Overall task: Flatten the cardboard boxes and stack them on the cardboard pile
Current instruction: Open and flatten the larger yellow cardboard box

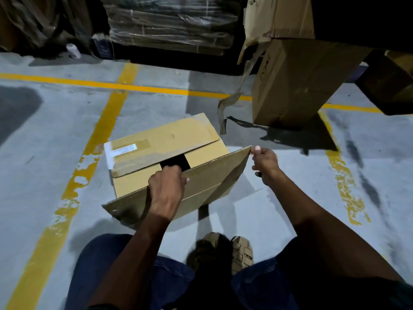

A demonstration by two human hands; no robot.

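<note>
Knees bent, I grip the flap: left hand mid-edge, right hand pinching its corner (pull evenly).

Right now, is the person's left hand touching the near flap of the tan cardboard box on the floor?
Touching. The head view shows the left hand curled over the top edge of the raised near flap of the tan cardboard box, with no gap showing.
</note>
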